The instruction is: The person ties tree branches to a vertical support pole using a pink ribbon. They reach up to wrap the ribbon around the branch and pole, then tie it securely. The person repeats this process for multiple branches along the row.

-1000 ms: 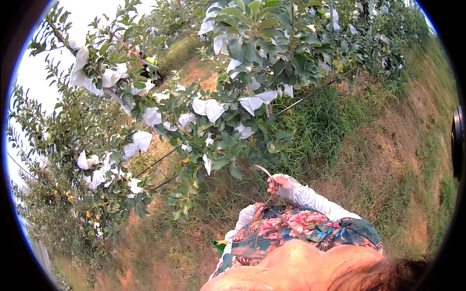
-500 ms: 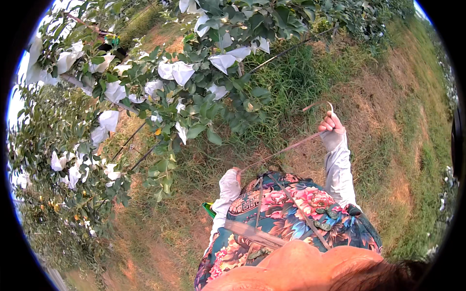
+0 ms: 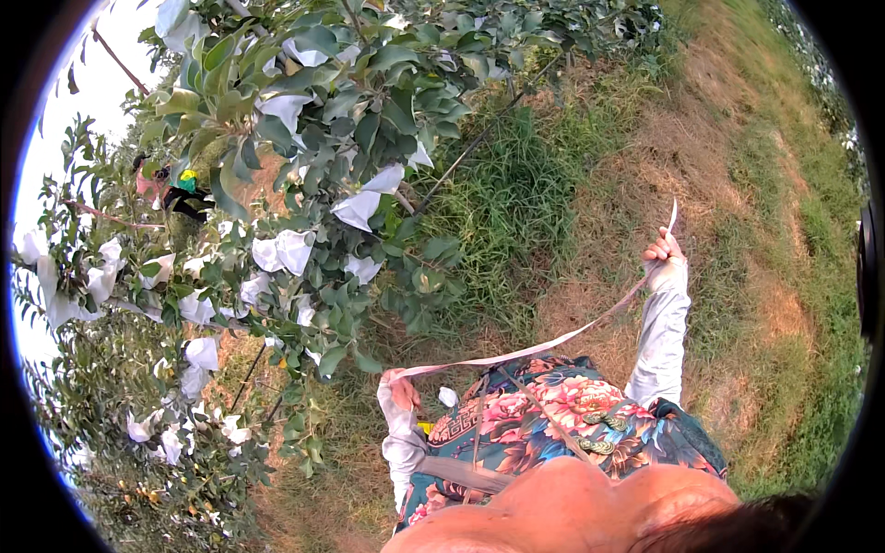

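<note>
Nearest the camera is the person's own flowered apron [image 3: 553,415], and everything else is placed from it. Just above its left edge, the left hand [image 3: 402,391] is closed on one end of a long pale strip [image 3: 544,346], a thin ribbon or tape. The strip runs taut from that hand, across the top of the apron, and up to the right hand [image 3: 664,251], which is raised well above the apron's right side on a white sleeve [image 3: 662,332]; its fingers are clenched on the strip, and a short free end sticks up past them. Both hands are thus grasping the same strip, stretched straight between them. By the look of it, the step in hand is drawing out a length of the strip, and the next move would call for keeping it taut while bringing it to a branch, which needs a reach up and left from the apron. A small white scrap [image 3: 447,396] lies on the ground just left of the apron's top edge. Beyond the apron, up and to the left, hangs a leafy tree [image 3: 369,111] with many white paper bags [image 3: 277,249] tied among its leaves. Up and to the right of the apron spreads dry grass [image 3: 737,138].
</note>
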`<state>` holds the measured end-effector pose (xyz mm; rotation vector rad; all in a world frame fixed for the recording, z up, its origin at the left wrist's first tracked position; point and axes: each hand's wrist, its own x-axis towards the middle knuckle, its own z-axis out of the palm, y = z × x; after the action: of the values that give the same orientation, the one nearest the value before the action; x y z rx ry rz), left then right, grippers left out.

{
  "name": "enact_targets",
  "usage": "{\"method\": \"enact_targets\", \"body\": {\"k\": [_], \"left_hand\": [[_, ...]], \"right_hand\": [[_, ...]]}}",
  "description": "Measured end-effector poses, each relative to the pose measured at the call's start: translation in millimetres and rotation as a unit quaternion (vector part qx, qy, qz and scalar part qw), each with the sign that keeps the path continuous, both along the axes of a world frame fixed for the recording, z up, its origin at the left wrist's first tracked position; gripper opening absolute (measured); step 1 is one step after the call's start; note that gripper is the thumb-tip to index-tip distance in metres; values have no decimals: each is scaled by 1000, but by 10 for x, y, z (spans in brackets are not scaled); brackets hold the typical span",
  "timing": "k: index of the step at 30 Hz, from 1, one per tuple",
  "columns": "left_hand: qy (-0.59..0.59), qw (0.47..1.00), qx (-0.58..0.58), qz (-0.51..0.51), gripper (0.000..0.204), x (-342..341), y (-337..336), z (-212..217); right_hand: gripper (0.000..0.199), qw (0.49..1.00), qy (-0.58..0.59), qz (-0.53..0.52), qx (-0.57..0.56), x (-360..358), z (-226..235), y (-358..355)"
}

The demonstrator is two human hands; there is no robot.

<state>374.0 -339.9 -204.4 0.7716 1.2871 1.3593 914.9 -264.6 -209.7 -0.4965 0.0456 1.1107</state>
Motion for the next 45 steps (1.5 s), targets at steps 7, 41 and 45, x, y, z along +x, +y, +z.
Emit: {"method": "enact_targets", "body": {"k": [7,41,45], "left_hand": [[366,672,637,89,24,1574,720,1973],[-49,873,5,-485,36,4833,3801,-276],[-43,872,-4,-488,41,5017,3950,-461]], "right_hand": [[19,991,-88,90,-43,-303,35,421],[15,698,-639,321,-39,1233,-394,2691],[19,773,-504,383,-28,1257,-25,2985]]}}
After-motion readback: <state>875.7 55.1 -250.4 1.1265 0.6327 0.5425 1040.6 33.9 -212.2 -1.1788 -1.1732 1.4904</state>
